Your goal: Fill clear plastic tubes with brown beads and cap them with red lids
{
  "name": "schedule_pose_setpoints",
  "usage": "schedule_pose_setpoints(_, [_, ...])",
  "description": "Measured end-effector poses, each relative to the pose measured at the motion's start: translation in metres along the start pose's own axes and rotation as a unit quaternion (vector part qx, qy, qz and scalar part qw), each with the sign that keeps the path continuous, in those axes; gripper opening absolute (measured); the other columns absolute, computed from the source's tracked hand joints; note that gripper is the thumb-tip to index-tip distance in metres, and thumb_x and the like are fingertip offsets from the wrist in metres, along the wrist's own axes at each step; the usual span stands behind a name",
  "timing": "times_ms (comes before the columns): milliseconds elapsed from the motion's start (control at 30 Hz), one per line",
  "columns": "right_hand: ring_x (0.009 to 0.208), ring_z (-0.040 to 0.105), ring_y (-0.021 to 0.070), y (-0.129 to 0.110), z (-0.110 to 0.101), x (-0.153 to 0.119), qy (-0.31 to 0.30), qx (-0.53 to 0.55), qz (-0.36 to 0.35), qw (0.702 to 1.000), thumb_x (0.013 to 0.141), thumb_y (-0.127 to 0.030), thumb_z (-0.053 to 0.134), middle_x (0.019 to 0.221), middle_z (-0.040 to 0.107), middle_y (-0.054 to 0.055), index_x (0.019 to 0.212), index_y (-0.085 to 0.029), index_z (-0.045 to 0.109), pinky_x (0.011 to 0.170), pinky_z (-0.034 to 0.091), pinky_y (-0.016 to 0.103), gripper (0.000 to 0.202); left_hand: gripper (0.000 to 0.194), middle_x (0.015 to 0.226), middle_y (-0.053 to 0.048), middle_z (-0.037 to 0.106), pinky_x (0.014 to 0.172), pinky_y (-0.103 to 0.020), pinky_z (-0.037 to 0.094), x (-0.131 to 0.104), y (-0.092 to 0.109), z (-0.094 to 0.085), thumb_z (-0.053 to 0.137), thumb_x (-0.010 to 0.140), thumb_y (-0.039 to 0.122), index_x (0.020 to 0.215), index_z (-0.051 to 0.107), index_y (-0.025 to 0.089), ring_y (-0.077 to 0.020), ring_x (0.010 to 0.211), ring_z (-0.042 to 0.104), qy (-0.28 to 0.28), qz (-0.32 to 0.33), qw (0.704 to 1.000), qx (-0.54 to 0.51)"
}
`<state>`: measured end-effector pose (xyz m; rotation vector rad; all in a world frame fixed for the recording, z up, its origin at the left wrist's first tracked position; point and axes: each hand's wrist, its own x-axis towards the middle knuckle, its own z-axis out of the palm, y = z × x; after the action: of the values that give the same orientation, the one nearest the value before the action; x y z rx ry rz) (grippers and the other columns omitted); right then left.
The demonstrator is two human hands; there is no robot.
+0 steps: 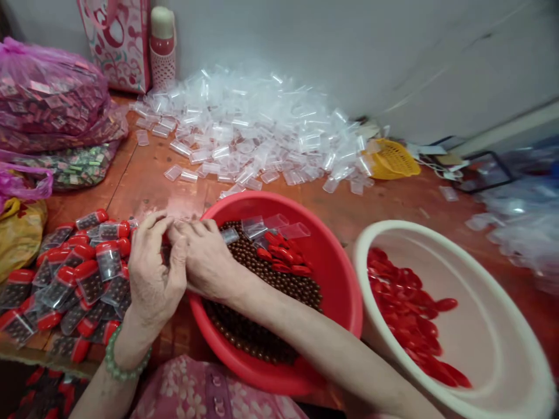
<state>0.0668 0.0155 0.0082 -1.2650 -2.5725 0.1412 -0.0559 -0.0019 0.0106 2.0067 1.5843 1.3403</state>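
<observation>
My left hand (155, 265), with a green bead bracelet at the wrist, curls beside the pile of filled clear containers with red caps (89, 279). Touching it, my right hand (203, 250) bends over the left rim of the red basin (349, 279). A bit of red and something dark show between the hands, mostly covered by the fingers; I cannot make out what it is. Inside the basin lie brown beads (279, 291), a heap of red caps (286, 253) and some clear empty containers (294, 230).
A white basin (489, 291) with red caps stands at the right. Clear containers (262, 134) are heaped by the wall, beside a yellow basket (393, 159). Purple bags (48, 93), a patterned bag (117, 46) and a flask (163, 46) stand back left.
</observation>
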Motion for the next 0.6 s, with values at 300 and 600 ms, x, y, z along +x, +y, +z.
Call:
schedule_pose_setpoints(300, [0.119,0.051,0.0324,-0.006,0.007,0.029,-0.173,0.058,-0.126,0.975,0.089,-0.018,0.051,0.126,0.061,0.013,0.115,-0.019,0.059,0.101,0.036,0.055,0.027,0.026,0.116,-0.012,0.064,0.100,-0.041,0.048,0.007,-0.017,0.005,0.053,0.088,0.030,0.106,0.063,0.014,-0.0237,0.112,0.060,-0.006,-0.028,0.999,0.023])
schedule_pose_setpoints(600, [0.089,0.062,0.0193,0.079,-0.028,-0.040,-0.115,0.121,0.076,0.983,0.090,-0.013,0.051,0.094,0.066,0.009,0.097,-0.014,0.063,0.084,0.050,0.034,0.013,0.022,0.109,-0.010,0.068,0.097,-0.036,0.050,0.008,-0.014,0.016,0.053,0.091,0.028,0.103,0.065,0.013,-0.0195,0.106,0.063,-0.045,-0.025,0.998,-0.032])
